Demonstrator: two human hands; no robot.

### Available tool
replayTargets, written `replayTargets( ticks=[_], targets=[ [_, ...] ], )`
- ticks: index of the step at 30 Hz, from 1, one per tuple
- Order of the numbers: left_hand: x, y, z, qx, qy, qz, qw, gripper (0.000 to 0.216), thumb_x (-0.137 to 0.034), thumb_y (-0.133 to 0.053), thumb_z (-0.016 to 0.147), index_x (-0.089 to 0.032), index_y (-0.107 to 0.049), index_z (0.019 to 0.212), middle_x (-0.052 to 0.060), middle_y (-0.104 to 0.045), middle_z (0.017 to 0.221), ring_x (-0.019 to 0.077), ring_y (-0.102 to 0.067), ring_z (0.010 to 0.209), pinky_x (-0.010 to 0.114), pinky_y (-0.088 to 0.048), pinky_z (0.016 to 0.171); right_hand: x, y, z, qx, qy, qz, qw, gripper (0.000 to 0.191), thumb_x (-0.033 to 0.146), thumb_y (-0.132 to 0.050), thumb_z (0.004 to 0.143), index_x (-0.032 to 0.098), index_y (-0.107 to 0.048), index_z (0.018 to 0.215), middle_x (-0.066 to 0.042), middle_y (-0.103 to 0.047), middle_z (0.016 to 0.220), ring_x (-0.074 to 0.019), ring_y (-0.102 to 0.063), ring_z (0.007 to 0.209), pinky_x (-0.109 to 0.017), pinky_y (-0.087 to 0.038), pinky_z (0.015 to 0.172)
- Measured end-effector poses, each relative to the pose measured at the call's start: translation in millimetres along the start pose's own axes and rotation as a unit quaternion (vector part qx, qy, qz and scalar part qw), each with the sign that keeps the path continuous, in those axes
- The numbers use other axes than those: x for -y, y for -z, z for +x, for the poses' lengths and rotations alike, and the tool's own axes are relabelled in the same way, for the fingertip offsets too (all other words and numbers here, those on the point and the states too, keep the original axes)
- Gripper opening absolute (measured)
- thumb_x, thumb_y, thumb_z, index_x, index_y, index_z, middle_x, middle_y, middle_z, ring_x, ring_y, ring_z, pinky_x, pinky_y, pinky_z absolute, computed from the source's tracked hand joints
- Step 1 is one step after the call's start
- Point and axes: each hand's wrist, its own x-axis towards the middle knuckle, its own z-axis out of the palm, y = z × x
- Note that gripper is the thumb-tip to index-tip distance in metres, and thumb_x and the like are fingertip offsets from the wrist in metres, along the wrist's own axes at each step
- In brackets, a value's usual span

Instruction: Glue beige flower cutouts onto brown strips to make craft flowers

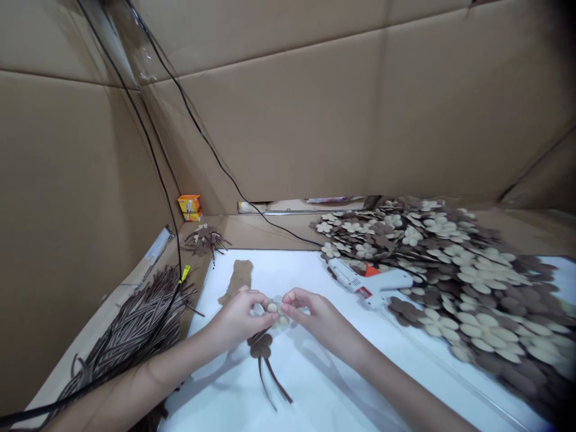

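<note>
Cream flower (275,312) pinched between fingertips of left hand (237,318) and right hand (315,318); brown cutout (261,345) just below hands, glue gun (369,282) past right hand, tan strip (238,277) past left.

**No legible text**
Coloured printing is seen on a small orange-and-yellow box (189,207), far left of the hot glue gun (365,281), but it is too small and blurred to be read. No lettering can be made out on the glue gun itself.
</note>
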Motion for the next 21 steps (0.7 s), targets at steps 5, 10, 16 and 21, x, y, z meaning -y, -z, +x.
replayTargets(
  ticks=[5, 10, 16, 21],
  targets=[
    [-9, 6, -6, -0.064, -0.011, -0.059, 0.996, 0.018, -0.029, -0.057, 0.075, -0.016, -0.066, 0.066, 0.002, -0.063, 0.067, 0.0160, -0.050, 0.073, 0.024, -0.035, 0.068, 10, -3, 2, -0.013, 0.011, 0.115, 0.993, 0.025, 0.042, -0.052, 0.081, 0.017, -0.054, 0.083, -0.001, -0.060, 0.074, -0.0157, -0.055, 0.073, -0.027, -0.039, 0.068],
    [-5, 4, -7, -0.096, 0.001, -0.178, 0.979, 0.026, -0.035, -0.056, 0.077, -0.014, -0.064, 0.063, 0.001, -0.058, 0.062, 0.0134, -0.048, 0.063, 0.023, -0.035, 0.059, 18, -6, -3, -0.014, 0.025, 0.169, 0.985, 0.029, 0.045, -0.043, 0.086, 0.018, -0.052, 0.079, 0.000, -0.055, 0.073, -0.0147, -0.053, 0.073, -0.029, -0.040, 0.072],
    [-6, 0, -9, -0.092, 0.012, -0.334, 0.938, 0.029, -0.041, -0.058, 0.076, -0.014, -0.060, 0.066, 0.000, -0.057, 0.064, 0.0128, -0.049, 0.063, 0.023, -0.038, 0.062, 27, -14, -9, 0.020, -0.011, 0.200, 0.979, 0.029, 0.046, -0.057, 0.077, 0.017, -0.052, 0.074, 0.000, -0.055, 0.068, -0.0151, -0.054, 0.068, -0.029, -0.041, 0.068],
    [-11, -1, -14, -0.070, 0.041, -0.394, 0.915, 0.030, -0.042, -0.060, 0.074, -0.013, -0.061, 0.068, 0.001, -0.059, 0.066, 0.0126, -0.050, 0.064, 0.023, -0.038, 0.062, 29, -13, -11, 0.013, 0.017, 0.174, 0.985, 0.022, 0.038, -0.053, 0.081, 0.017, -0.051, 0.075, 0.000, -0.054, 0.072, -0.0154, -0.053, 0.073, -0.029, -0.040, 0.070]
  ],
)
